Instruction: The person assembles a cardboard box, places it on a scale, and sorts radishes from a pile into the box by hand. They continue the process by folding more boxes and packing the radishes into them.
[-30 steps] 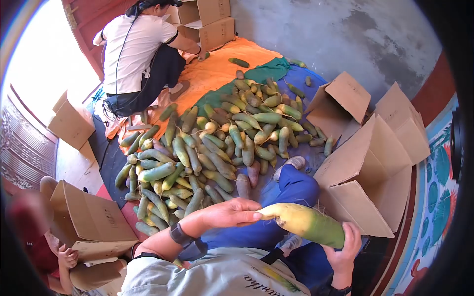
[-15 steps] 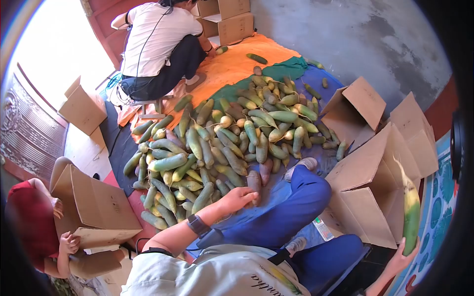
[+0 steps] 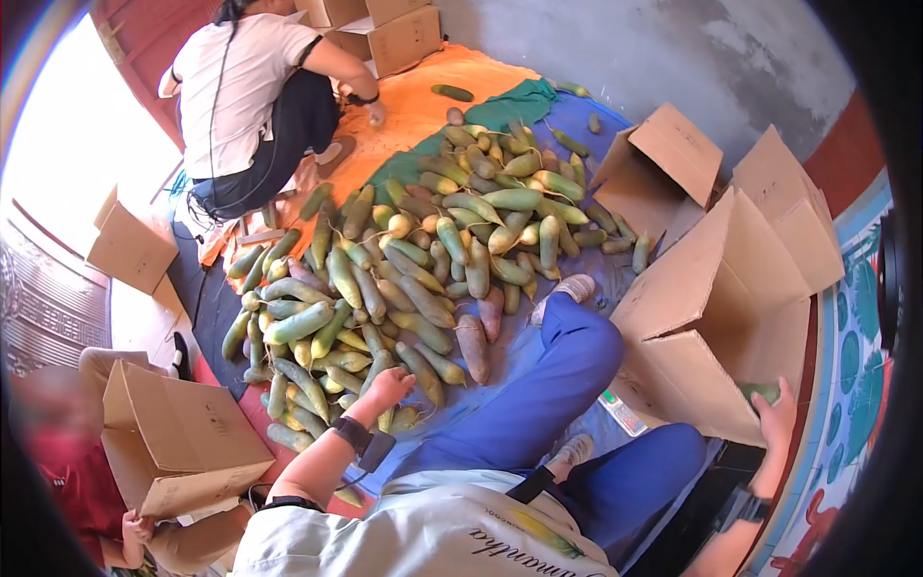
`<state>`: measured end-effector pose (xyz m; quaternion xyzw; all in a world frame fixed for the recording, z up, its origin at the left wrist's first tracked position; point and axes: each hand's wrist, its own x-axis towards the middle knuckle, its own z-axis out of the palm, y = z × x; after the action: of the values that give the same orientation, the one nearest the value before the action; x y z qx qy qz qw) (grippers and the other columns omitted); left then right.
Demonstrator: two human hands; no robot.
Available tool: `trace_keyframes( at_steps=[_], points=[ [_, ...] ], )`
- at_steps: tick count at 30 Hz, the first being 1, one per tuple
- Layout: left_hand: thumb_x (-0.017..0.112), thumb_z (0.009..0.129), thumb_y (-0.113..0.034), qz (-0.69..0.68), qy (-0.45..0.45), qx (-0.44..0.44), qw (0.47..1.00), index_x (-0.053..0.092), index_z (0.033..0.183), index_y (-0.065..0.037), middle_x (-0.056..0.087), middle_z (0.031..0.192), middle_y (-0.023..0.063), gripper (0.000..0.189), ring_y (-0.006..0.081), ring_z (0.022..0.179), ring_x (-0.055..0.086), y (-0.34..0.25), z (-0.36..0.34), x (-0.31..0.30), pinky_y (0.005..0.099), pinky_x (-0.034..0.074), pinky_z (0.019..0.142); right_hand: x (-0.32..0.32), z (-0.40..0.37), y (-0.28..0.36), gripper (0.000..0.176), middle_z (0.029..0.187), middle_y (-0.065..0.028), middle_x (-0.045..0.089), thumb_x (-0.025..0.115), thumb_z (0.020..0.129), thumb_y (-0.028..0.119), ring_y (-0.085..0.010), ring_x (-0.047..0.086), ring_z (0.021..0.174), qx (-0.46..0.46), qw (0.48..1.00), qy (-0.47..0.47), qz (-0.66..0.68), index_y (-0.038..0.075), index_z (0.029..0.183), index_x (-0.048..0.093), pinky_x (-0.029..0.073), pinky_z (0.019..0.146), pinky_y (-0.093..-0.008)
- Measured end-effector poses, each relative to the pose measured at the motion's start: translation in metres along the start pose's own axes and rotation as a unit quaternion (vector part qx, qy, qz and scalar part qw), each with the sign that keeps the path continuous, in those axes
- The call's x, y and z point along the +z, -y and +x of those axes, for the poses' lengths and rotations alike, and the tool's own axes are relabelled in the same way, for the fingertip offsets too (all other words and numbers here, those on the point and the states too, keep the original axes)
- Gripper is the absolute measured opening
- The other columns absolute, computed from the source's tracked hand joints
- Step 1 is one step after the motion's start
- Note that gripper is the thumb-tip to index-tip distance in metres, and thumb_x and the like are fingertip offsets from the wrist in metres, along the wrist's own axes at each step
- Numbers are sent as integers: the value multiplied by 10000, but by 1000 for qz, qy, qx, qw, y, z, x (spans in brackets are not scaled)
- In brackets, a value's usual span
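My right hand [image 3: 775,415] is closed around a green radish [image 3: 760,392] at the right edge of the large open cardboard box [image 3: 697,375]. Only a short part of that radish shows beside the fingers; the rest is hidden. My left hand [image 3: 388,387], with a dark band at the wrist, is over the near side of a big heap of green radishes [image 3: 409,288]. Its fingers are curled down close to one radish [image 3: 378,363]; whether they grip it is hidden.
A small scale [image 3: 623,413] with a lit display lies by my knees. Another open box [image 3: 663,159] stands behind the large one. On the left, a person in red [image 3: 82,481] sits by a carton [image 3: 187,423]. A co-worker in white [image 3: 240,96] squats on orange cloth [image 3: 413,115].
My right hand has brought the radish from upright outside the box to the box's edge. My left hand has shifted left over the heap. The view has shifted; the co-worker's arm has moved.
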<state>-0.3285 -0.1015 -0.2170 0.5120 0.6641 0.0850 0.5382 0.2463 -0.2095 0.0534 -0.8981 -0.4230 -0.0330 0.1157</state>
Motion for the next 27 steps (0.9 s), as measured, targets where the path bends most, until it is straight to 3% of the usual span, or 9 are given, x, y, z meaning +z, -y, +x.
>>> trace_keyframes(
  at_steps=[2,5,8,11,12,16,20,24,27],
  points=[
    [514,787,-322,-7,-8,-12,1000,604,888,-1,614,877,189,348,340,856,579,6,0,2,394,446,750,4,4,2,437,960,-169,585,659,660,110,-294,556,903,-17,999,28,30,-6,1052,502,407,808,-340],
    [501,785,-324,131,-109,54,984,592,891,1,611,866,203,354,347,850,581,20,3,4,397,455,746,15,26,-17,378,920,-153,598,632,677,72,-250,576,863,-50,988,107,100,-16,1026,516,427,774,-323],
    [498,768,-336,175,-135,27,975,578,909,-4,601,891,216,370,361,871,568,46,14,4,405,456,766,28,44,-43,304,877,-142,603,585,715,36,-210,587,812,12,978,143,152,-27,1006,524,441,735,-303],
    [542,749,-314,149,-140,-19,979,593,905,-7,597,908,210,348,346,882,567,62,19,5,394,447,779,18,30,-27,196,863,-143,606,527,815,94,-193,587,781,-47,990,-28,131,-34,962,539,447,721,-303],
    [542,749,-314,149,-137,-21,979,593,905,-7,597,908,210,348,346,882,567,65,17,5,394,447,779,17,22,-14,196,863,-143,606,527,815,94,-193,587,781,-46,990,-27,129,-34,962,539,447,721,-303],
    [553,733,-303,157,-161,-15,974,598,900,-21,599,920,197,331,340,885,567,72,13,7,386,447,801,23,-1,6,204,860,-174,590,524,848,159,-299,568,773,-126,973,-192,36,-19,941,560,442,705,-333],
    [569,744,-277,97,-142,-4,985,597,930,-27,603,888,208,313,341,871,575,94,24,4,389,453,781,24,-25,27,194,870,-172,580,530,832,131,-305,561,817,-130,966,-207,85,-10,962,561,431,743,-341],
    [570,742,-280,133,-155,17,979,588,931,-23,603,877,212,320,341,866,576,77,19,-1,386,453,773,21,-42,34,261,922,-149,565,554,798,129,-279,549,863,-199,967,-150,48,-8,1020,532,422,780,-333],
    [561,745,-285,143,-156,32,977,585,937,-24,602,890,208,325,336,869,576,76,20,-3,384,451,773,21,-47,23,375,938,-175,563,639,730,154,-315,546,886,-174,967,-94,162,-22,1036,513,424,795,-337]
  ],
)
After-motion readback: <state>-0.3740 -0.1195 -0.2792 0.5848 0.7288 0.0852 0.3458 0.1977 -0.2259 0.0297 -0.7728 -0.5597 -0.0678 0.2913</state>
